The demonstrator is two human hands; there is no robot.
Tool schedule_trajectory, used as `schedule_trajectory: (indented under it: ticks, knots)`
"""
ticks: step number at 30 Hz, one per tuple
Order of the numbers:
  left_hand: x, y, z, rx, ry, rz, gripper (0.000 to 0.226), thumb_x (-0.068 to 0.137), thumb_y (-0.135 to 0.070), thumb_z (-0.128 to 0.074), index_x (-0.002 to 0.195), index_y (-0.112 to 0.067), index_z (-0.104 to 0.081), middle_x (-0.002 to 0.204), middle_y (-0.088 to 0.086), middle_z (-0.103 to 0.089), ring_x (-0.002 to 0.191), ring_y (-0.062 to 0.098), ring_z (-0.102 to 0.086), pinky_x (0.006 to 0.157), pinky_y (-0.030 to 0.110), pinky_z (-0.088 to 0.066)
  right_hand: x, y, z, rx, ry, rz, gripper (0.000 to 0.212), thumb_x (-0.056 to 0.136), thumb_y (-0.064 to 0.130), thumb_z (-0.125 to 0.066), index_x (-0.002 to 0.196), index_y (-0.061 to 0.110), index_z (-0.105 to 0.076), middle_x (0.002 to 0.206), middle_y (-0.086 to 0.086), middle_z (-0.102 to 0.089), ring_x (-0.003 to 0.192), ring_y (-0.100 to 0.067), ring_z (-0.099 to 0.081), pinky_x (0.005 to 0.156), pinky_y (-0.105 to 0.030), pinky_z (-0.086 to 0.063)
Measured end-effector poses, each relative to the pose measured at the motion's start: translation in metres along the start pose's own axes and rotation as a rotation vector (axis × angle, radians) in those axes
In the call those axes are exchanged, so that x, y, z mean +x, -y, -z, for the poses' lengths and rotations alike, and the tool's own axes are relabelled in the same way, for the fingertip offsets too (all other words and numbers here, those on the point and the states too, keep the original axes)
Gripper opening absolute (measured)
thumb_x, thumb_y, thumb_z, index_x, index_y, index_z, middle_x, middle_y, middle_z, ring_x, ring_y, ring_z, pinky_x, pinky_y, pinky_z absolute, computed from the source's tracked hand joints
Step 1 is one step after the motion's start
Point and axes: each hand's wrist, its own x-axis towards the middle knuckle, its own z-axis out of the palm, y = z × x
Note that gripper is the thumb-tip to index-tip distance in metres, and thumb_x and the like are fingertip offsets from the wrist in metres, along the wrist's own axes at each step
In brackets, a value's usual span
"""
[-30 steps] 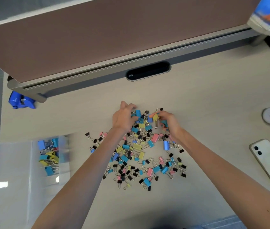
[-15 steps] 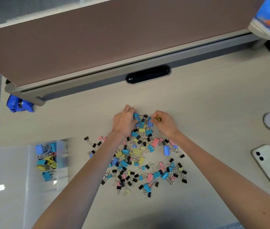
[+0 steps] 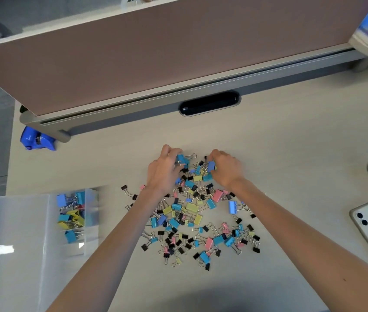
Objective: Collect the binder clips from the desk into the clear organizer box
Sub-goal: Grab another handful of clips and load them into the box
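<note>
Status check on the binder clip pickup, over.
Left hand on a teal clip, right hand on a blue clip. Most of pile on desk; organizer box partly filled. Nothing blocking.

The left hand (image 3: 163, 171) now curls its fingers around a teal clip (image 3: 181, 159) at the far edge of the pile. The right hand (image 3: 225, 168), which pinched a yellow clip before, now grips a blue clip (image 3: 211, 165).

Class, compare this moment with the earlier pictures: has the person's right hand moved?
Yes. Judged against the fixed black cable slot, the right hand has shifted left and away from the person, ending nearer that slot.
</note>
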Motion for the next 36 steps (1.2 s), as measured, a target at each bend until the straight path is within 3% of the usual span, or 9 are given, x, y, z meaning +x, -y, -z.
schedule_trajectory:
  ticks: [6, 7, 8, 11, 13, 17, 21, 30, 36]
  knots:
    - [-0.01, -0.001, 0.011, -0.688, 0.196, 0.348, 0.033, 0.099, -0.018, -0.05, 0.131, -0.017, -0.057, 0.114, 0.002, -0.054, 0.075, 0.009, -0.051, 0.071, 0.015, -0.041, 0.001, 0.0, -0.003, -0.074, 0.005, 0.03, 0.037, 0.083, 0.011, -0.065, 0.116, 0.013, -0.048, 0.11, -0.007, -0.057, 0.09, -0.026, -0.06, 0.065, -0.027, -0.039]
    - [-0.013, 0.0, 0.014, -0.811, 0.246, 0.416, 0.033, 0.099, -0.017, -0.049, 0.131, -0.017, -0.057, 0.09, 0.004, -0.044, 0.062, 0.006, -0.046, 0.063, 0.015, -0.042, 0.001, 0.001, -0.003, -0.084, -0.001, 0.034, 0.035, 0.084, 0.012, -0.065, 0.115, 0.012, -0.048, 0.109, -0.008, -0.057, 0.09, -0.026, -0.06, 0.064, -0.028, -0.039]
    - [-0.016, 0.002, 0.017, -0.936, 0.305, 0.474, 0.034, 0.1, -0.017, -0.047, 0.133, -0.017, -0.055, 0.091, -0.003, -0.022, 0.055, 0.005, -0.04, 0.058, 0.016, -0.04, 0.002, 0.002, -0.003, -0.097, -0.007, 0.042, 0.034, 0.084, 0.012, -0.064, 0.114, 0.011, -0.049, 0.11, -0.008, -0.056, 0.09, -0.027, -0.06, 0.064, -0.028, -0.039]
    - [-0.028, 0.015, 0.02, -1.246, 0.513, 0.506, 0.038, 0.1, -0.017, -0.046, 0.137, -0.015, -0.051, 0.068, -0.005, -0.039, 0.056, 0.007, -0.036, 0.067, 0.023, -0.04, 0.0, 0.003, 0.001, -0.165, -0.019, 0.077, 0.033, 0.085, 0.012, -0.064, 0.114, 0.008, -0.05, 0.113, -0.01, -0.053, 0.096, -0.025, -0.057, 0.067, -0.028, -0.04]
    - [-0.036, 0.018, 0.02, -1.357, 0.628, 0.497, 0.039, 0.096, -0.016, -0.05, 0.135, -0.014, -0.054, 0.076, -0.002, -0.049, 0.06, 0.01, -0.042, 0.083, 0.031, -0.048, -0.003, 0.004, 0.003, -0.204, -0.019, 0.105, 0.036, 0.083, 0.015, -0.065, 0.114, 0.006, -0.048, 0.115, -0.01, -0.05, 0.099, -0.024, -0.054, 0.067, -0.027, -0.039]
    - [-0.05, 0.01, 0.027, -1.548, 0.694, 0.575, 0.033, 0.093, -0.004, -0.049, 0.121, -0.014, -0.064, 0.094, 0.01, -0.062, 0.084, 0.017, -0.059, 0.074, 0.027, -0.057, -0.011, 0.005, 0.009, -0.253, 0.013, 0.149, 0.043, 0.08, 0.02, -0.067, 0.113, 0.005, -0.044, 0.116, -0.01, -0.045, 0.104, -0.024, -0.048, 0.068, -0.027, -0.037]
    - [-0.055, 0.008, 0.028, -1.582, 0.866, 0.446, 0.044, 0.096, 0.003, -0.043, 0.136, -0.011, -0.053, 0.129, 0.013, -0.058, 0.104, 0.022, -0.061, 0.096, 0.037, -0.051, -0.019, 0.008, 0.012, -0.194, 0.044, 0.133, 0.048, 0.077, 0.025, -0.068, 0.112, 0.005, -0.043, 0.114, -0.01, -0.043, 0.103, -0.024, -0.047, 0.07, -0.028, -0.038]
    - [-0.06, 0.006, 0.023, -1.696, 0.787, 0.525, 0.047, 0.081, 0.005, -0.05, 0.127, -0.002, -0.057, 0.126, 0.022, -0.056, 0.105, 0.031, -0.06, 0.087, 0.038, -0.055, -0.045, -0.008, 0.013, 0.82, 0.343, -0.162, 0.022, 0.077, 0.023, -0.058, 0.095, 0.012, -0.05, 0.085, -0.003, -0.047, 0.068, -0.013, -0.043, 0.061, -0.025, -0.035]
    - [-0.067, 0.001, 0.02, -1.732, 0.781, 0.521, 0.046, 0.075, 0.001, -0.046, 0.119, -0.004, -0.059, 0.12, 0.022, -0.058, 0.104, 0.032, -0.06, 0.086, 0.041, -0.056, -0.066, -0.024, 0.017, 1.369, 0.509, -0.146, 0.024, 0.069, 0.015, -0.049, 0.092, 0.006, -0.052, 0.092, -0.01, -0.05, 0.07, -0.024, -0.05, 0.063, -0.028, -0.044]
